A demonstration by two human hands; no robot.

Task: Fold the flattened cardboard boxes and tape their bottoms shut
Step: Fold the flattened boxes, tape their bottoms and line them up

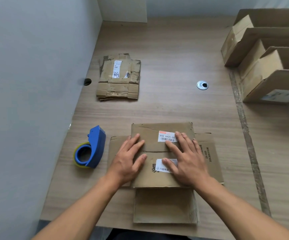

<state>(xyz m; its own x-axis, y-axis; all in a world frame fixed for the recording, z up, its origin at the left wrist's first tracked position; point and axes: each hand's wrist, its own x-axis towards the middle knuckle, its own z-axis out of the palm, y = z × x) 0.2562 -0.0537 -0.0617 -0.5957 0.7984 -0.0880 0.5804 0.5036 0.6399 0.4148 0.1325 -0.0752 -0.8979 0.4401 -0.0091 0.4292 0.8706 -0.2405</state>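
Observation:
A brown cardboard box (159,179) stands bottom-up at the near edge of the table, its two large flaps folded in and meeting along a seam. My left hand (128,160) lies flat on the left part of the flaps, fingers spread across the seam. My right hand (183,158) presses flat on the right part, over two white labels. Side flaps stick out left and right beneath. A blue tape dispenser (90,149) with a yellowish roll lies on the table left of the box. A stack of flattened boxes (118,78) sits farther back.
Several folded open boxes (261,54) stand at the back right on the wooden table (175,66). A round metal cable grommet (202,85) is set in the tabletop. A grey wall (28,84) runs along the left edge.

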